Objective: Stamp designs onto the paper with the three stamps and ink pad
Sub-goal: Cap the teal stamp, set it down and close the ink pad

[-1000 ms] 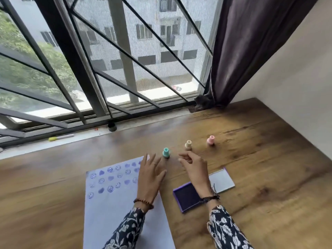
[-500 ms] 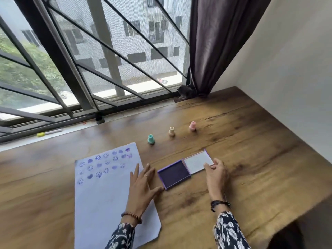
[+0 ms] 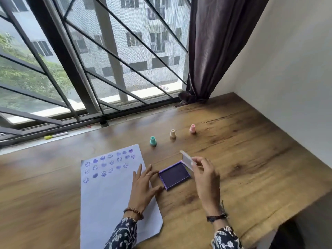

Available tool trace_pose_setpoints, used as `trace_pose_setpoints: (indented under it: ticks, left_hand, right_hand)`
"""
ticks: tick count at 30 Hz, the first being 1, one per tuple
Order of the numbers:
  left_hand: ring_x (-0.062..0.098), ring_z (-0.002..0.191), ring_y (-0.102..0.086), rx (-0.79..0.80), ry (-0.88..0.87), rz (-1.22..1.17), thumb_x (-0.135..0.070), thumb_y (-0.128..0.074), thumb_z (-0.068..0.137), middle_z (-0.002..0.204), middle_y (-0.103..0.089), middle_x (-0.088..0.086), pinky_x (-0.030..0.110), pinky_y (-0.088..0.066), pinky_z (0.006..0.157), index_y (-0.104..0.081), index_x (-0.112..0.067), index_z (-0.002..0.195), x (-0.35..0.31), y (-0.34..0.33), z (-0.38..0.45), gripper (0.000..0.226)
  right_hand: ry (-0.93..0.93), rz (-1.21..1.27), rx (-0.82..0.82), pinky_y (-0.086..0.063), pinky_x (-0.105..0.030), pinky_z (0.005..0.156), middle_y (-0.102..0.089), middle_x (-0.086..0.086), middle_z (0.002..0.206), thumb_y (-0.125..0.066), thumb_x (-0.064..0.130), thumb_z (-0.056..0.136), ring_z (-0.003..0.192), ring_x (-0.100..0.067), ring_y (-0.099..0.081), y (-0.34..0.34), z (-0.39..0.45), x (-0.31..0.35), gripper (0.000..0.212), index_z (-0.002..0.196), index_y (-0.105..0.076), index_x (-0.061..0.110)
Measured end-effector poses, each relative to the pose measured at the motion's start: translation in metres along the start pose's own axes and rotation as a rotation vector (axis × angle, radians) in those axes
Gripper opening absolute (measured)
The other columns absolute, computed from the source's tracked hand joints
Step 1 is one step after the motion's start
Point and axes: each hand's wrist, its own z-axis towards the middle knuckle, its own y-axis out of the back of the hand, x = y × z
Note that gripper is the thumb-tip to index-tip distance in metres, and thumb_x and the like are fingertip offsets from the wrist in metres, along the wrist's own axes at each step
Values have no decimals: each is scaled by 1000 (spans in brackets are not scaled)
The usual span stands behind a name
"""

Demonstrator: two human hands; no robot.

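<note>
Beyond ink pad: three stamps upright, apart; paper left.

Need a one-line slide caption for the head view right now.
Right hand tilts the ink pad lid up; left hand rests on stamped paper; three stamps stand behind.

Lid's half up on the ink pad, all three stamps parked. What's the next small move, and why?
Probably swing the lid the rest of the way down onto the ink pad. The right hand holds it tilted over the pad's far edge, the left hand rests flat on the paper, which already carries rows of prints, and the three stamps stand untouched.
</note>
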Motion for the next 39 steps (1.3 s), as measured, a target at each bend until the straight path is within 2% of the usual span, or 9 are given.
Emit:
trace_pose_setpoints:
  ticks: [3, 7, 10, 12, 15, 19, 24, 30, 39]
  left_hand:
    - [21, 145, -3, 0, 8, -26, -31, -72, 76, 149, -35, 0, 42, 3, 118, -56, -24, 119, 1, -1, 0, 46]
    - [22, 145, -5, 9, 30, -53, -30, -71, 77, 150, -33, 0, 43, 1, 117, -56, -24, 120, 3, -3, -1, 46]
    - [23, 145, -8, 37, 34, -32, -32, -70, 78, 152, -30, 1, 43, 3, 117, -54, -25, 123, 4, -3, 1, 48]
    - [24, 145, -9, 52, 34, -10, -33, -69, 79, 152, -29, 1, 44, 2, 117, -53, -25, 124, 4, -3, 2, 49]
    - [24, 145, -9, 57, 33, 0, -33, -68, 80, 153, -27, 1, 45, 2, 117, -52, -25, 125, 5, -3, 2, 49]
    - [24, 145, -8, 59, 30, 3, -33, -67, 80, 153, -27, 0, 45, 3, 117, -51, -24, 125, 6, -3, 2, 49]
    - [24, 145, -10, 37, 28, -7, -32, -68, 79, 151, -30, 1, 43, 2, 116, -52, -24, 124, 7, -5, 2, 49]
    - [23, 145, -9, 34, 29, 3, -32, -68, 80, 151, -29, 0, 44, 3, 117, -52, -25, 124, 8, -6, 2, 48]
    - [22, 145, -9, 27, 25, -18, -33, -68, 80, 151, -30, -1, 43, 4, 117, -53, -26, 123, 9, -6, 1, 47]
  right_hand:
    - [185, -174, 177, -45, -15, 66, -65, 7, 87, -69, 12, 78, 79, -9, -61, -9, -33, 4, 17, 90, -63, 23]
    - [230, -325, 281, -50, -18, 55, -69, 7, 78, -83, 10, 61, 74, -11, -67, -21, -58, -1, 26, 76, -66, 24]
    - [177, -253, 257, -45, -16, 66, -70, 6, 85, -78, 10, 70, 81, -13, -67, -24, -56, -6, 17, 80, -68, 21]
    - [70, -180, 220, -45, -18, 79, -68, 1, 102, -73, 15, 74, 97, -19, -64, -26, -46, -8, 17, 91, -69, 18]
    - [-62, -228, 370, -38, -34, 102, -47, -8, 134, -73, 33, 71, 127, -26, -41, -30, -27, -10, 42, 110, -63, 22]
    - [-118, -228, 493, -33, -33, 105, -40, -12, 137, -73, 37, 67, 128, -27, -34, -35, -18, -13, 54, 116, -56, 23]
    - [-127, -303, 411, -35, -31, 99, -44, -9, 129, -70, 42, 67, 119, -26, -40, -38, -23, -8, 56, 117, -55, 22]
    - [-138, -350, 275, -44, -39, 91, -49, -15, 122, -74, 44, 61, 109, -34, -46, -38, -48, -2, 62, 114, -56, 19]
    - [-155, -398, 266, -46, -39, 87, -49, -17, 121, -77, 46, 59, 108, -34, -45, -43, -47, -1, 66, 116, -56, 21]
